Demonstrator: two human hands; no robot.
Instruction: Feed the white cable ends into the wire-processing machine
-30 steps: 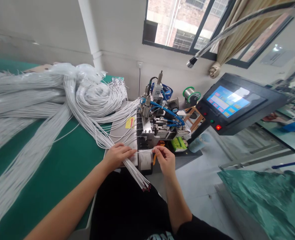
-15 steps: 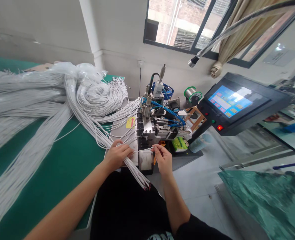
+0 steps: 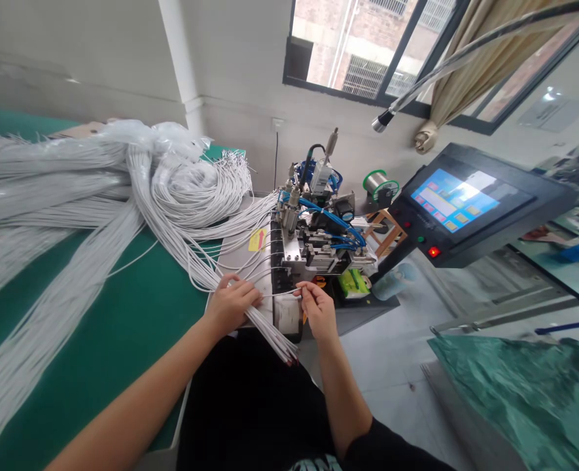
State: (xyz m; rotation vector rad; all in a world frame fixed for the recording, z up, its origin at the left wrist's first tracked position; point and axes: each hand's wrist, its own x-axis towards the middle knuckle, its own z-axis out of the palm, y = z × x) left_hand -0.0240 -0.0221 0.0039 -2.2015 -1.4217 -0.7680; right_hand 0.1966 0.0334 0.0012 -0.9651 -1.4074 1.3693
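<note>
Head view: at left, a green table [image 3: 137,347] bears long swathes of white wires [image 3: 48,216], partly under clear plastic, with a coil [image 3: 195,180] nearer its far edge. A grey wall [image 3: 97,39] rises behind, with a socket [image 3: 278,123]. Mid-view stands the machine [image 3: 318,229], wires running into its left side; a window [image 3: 348,46] is beyond it. Farther right are a spool [image 3: 380,186], a lamp [image 3: 382,121], a tied curtain [image 3: 456,85] and a lit screen [image 3: 458,199], then pale floor [image 3: 402,405] and a green sheet [image 3: 529,392].

My left hand [image 3: 233,301] curls over a bundle [image 3: 272,335] at the machine's near end, the loose ends jutting out above my lap. One wire [image 3: 280,294] stretches from its fingers to my right hand [image 3: 317,311], where thumb and forefinger pinch its tip, the other fingers bent.
</note>
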